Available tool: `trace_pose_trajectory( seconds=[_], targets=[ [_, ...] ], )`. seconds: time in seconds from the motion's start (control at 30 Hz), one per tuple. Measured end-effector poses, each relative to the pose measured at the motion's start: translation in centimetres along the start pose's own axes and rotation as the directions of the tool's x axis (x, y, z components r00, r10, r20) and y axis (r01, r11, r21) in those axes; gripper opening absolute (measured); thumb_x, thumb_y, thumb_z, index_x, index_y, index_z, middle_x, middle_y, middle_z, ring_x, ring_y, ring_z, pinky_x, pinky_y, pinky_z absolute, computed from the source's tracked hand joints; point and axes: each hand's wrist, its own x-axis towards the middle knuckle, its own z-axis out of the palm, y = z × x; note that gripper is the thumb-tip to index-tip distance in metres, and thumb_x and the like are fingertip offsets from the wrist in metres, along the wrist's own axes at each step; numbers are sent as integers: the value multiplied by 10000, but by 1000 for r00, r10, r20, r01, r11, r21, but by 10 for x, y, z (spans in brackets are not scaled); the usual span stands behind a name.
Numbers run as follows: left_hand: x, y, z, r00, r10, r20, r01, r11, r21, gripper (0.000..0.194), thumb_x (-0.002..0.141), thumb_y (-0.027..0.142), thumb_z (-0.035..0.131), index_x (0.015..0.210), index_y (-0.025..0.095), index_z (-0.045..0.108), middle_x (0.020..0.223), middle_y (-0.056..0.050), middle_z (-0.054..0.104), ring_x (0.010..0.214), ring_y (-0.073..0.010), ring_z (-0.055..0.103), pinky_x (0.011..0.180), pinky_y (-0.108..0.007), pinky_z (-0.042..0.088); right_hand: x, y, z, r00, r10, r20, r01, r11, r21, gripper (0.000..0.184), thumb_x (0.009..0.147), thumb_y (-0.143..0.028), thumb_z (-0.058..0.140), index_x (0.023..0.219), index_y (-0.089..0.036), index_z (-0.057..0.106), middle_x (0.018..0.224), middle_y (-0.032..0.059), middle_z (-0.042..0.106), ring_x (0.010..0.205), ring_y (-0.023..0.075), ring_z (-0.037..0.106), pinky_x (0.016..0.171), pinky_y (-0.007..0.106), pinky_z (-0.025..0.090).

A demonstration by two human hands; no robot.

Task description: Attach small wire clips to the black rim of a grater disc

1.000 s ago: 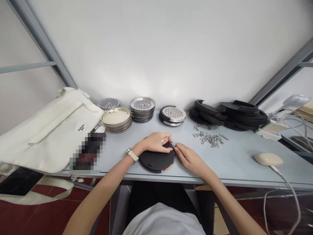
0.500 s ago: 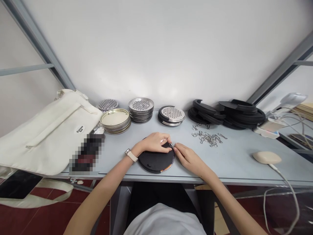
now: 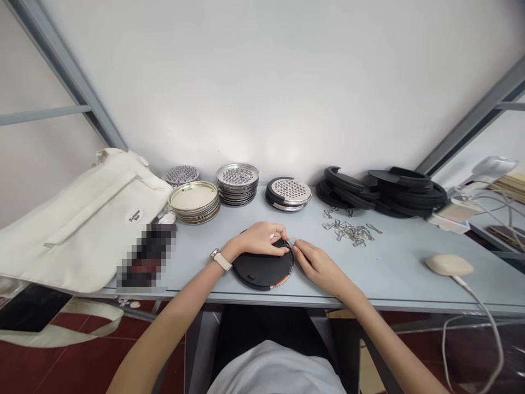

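A black round disc (image 3: 261, 269) lies flat near the table's front edge, with a shiny copper-coloured strip along its lower right rim. My left hand (image 3: 261, 239) rests over its upper part, fingers curled and thumb pressed by the right rim. At that rim, my right hand (image 3: 315, 261) pinches a small metal wire clip (image 3: 290, 244) between thumb and forefinger. The clip is mostly hidden by the fingertips. A pile of similar metal clips (image 3: 353, 232) lies to the right, beyond my right hand.
Along the wall stand stacked gold-rimmed lids (image 3: 193, 198), perforated metal grater discs (image 3: 238, 178), a grater disc with a black rim (image 3: 292, 190) and black plastic rings (image 3: 404, 189). A white bag (image 3: 90, 219) sits left; a cream corded device (image 3: 448, 265) lies right.
Both hands stay at the disc's right rim with almost no movement. The whole view has shifted very slightly.
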Motion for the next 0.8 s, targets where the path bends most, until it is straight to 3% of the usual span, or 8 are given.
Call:
trace_pose_trajectory(
  seconds=[0.8],
  targets=[
    [0,0,0,1000,3,3,-3,1000,-12,218,705,356,656,820,185,585,537,63,467,558,-103,464,581,-209,358,0,2,1,999,-21,-44,20,1000,-16,277,980,-280,270,724,-224,362,680,-7,463,613,148,469,599,278,370]
  ],
)
